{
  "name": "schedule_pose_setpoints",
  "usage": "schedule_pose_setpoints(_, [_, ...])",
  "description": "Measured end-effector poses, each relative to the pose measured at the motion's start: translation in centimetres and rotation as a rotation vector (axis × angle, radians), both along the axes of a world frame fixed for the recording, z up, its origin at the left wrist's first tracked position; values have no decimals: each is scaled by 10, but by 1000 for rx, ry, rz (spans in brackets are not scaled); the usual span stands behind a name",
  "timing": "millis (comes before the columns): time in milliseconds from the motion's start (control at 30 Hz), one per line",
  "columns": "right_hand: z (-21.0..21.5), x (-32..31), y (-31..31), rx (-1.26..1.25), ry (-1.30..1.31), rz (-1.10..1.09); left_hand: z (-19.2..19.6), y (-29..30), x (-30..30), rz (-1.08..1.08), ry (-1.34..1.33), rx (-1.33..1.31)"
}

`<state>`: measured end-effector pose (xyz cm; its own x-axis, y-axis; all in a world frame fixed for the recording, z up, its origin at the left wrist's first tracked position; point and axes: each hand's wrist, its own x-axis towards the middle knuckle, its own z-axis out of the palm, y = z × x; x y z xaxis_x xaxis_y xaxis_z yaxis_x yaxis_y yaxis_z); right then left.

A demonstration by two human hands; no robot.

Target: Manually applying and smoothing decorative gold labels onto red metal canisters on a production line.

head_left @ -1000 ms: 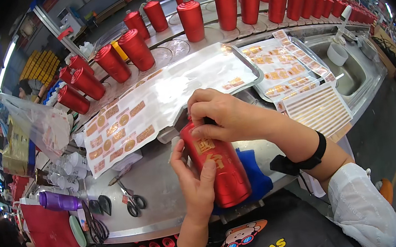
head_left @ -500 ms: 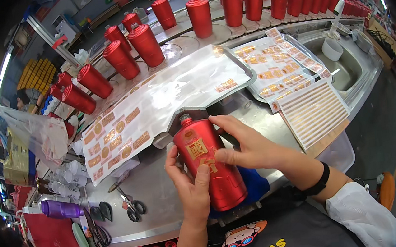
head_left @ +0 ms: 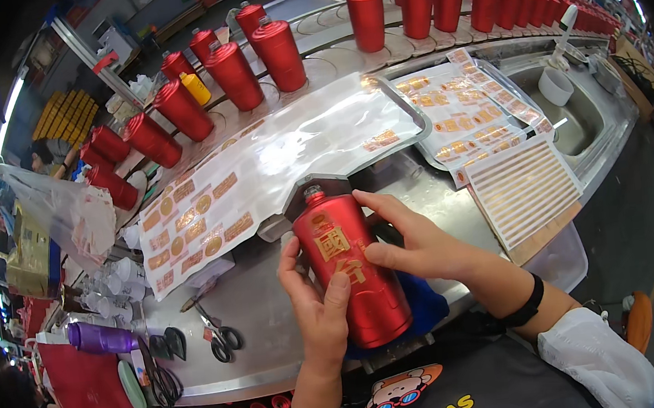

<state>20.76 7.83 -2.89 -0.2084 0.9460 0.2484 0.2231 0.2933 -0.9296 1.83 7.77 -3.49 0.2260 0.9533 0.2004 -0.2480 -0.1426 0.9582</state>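
A shiny red bottle [head_left: 368, 302] with gold characters lies tilted in front of me, its neck pointing away against an angled metal rest [head_left: 323, 181]. My left hand [head_left: 316, 299] wraps its left side, thumb on the front. My right hand [head_left: 413, 243] grips the upper right side, its thumb pressing near the gold lettering. Under the bottle's lower end shows a blue cloth [head_left: 423, 305]. Beyond the bottle, a glossy backing sheet [head_left: 297, 136] carries gold stickers at its left end and a few at its right.
Red bottles [head_left: 368, 19] stand along a curved conveyor [head_left: 331, 78] at the back. To the right are a sticker tray [head_left: 452, 113], a sheet of gold strips [head_left: 526, 185] and a sink [head_left: 583, 120]. Scissors [head_left: 218, 336], a purple bottle [head_left: 104, 337] and small clear cups [head_left: 118, 283] sit left.
The conveyor bottles have shifted leftward, and a small yellow bottle has come into sight among them. Both hands keep their hold on the red bottle, with the right thumb in nearly the same spot.
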Motion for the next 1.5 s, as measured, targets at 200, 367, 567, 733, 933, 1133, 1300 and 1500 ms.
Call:
schedule_pose_setpoints(200, [0,1,0,-143,123,19,-1,1,-1,-10,-11,11])
schedule_pose_setpoints(367, [-3,3,0,-105,70,18,-3,3,-3,-28,-31,11])
schedule_pose_setpoints(567, [1,-1,-2,-102,103,6,3,4,-3,-45,-62,-43])
schedule_pose_setpoints(733, [1,-1,-2,-88,118,8,0,8,-7,-55,-57,-34])
schedule_pose_setpoints(933, [-3,-2,-1,-46,87,18,2,6,-4,-75,-90,-48])
schedule_pose_setpoints(1133, [-1,0,-1,-107,138,27,-3,8,-6,-70,-102,-52])
schedule_pose_setpoints(1300, [-1,-3,-3,-134,169,12,-4,7,-5,-52,-35,-5])
schedule_pose_setpoints(1500, [-5,-1,-3,-112,160,14,-3,6,-2,-57,-42,-8])
